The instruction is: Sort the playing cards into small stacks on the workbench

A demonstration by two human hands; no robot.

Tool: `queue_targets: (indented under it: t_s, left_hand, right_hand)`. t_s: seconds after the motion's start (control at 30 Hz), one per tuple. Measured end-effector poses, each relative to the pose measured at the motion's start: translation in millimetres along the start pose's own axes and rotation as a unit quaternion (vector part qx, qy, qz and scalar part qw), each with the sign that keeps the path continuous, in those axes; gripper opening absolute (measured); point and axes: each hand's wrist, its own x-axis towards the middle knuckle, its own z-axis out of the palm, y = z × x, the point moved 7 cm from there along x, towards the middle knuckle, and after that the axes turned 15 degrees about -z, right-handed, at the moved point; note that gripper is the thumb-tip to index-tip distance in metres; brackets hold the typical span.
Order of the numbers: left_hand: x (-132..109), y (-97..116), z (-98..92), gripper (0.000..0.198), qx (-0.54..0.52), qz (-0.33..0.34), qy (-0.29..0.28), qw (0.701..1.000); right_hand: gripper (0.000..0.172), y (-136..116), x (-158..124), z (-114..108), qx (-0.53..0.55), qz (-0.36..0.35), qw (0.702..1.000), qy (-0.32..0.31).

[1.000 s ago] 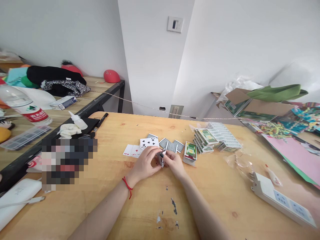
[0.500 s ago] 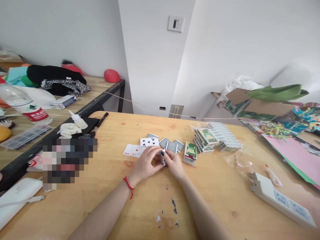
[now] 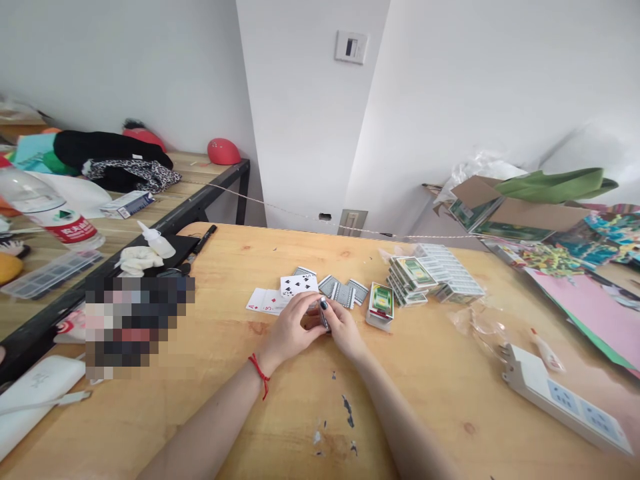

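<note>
Between my two hands a small stack of playing cards [image 3: 325, 319] stands on edge, mostly hidden by fingers. My left hand [image 3: 294, 328] curves round its left side, fingers closed on it. From the right, my right hand [image 3: 344, 327] grips the same stack, thumb on top. Just beyond the left hand lie face-up cards: a black five [image 3: 299, 285], a red three [image 3: 271, 301] and a red ace [image 3: 255, 299]. Several face-down grey cards [image 3: 345, 291] lie behind the right hand. An upright green card box [image 3: 381, 303] is to its right.
Stacked green card boxes [image 3: 413, 273] and wrapped boxes [image 3: 453, 270] stand at the back right. A white power strip [image 3: 565, 397] and a small glue tube [image 3: 547, 350] lie at right. A squeeze bottle [image 3: 159, 241], a black pen [image 3: 206, 238] and a white power bank [image 3: 40, 400] sit at left.
Both hands keep hold of the cards in nearly the same spot. The stack has turned slightly, and the white card face seen at its top is now hidden.
</note>
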Motion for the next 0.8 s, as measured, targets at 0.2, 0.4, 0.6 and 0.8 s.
queue_targets:
  t_s: [0.2, 0.4, 0.6, 0.8]
  left_hand:
    - [-0.7, -0.3, 0.7, 0.051, -0.002, 0.005, 0.000, 1.000]
    - [-4.3, 1.2, -0.7, 0.047, 0.001, 0.030, 0.026, 0.999]
    - [-4.6, 5.5, 4.5, 0.053, -0.058, 0.007, -0.014, 0.998]
    - [4.2, -11.5, 9.0, 0.028, -0.248, -0.091, -0.038, 0.964]
  right_hand:
    - [0.036, -1.8, 0.6, 0.3, -0.013, -0.006, 1.000, -0.025]
    - [0.031, 0.6, 0.2, -2.8, 0.021, -0.007, 1.000, 0.014]
    - [0.030, 10.6, -1.1, -14.9, 0.088, 0.029, 0.991, 0.101]
    - [0.028, 10.1, 1.9, -23.4, 0.072, -0.025, 0.992, 0.100]
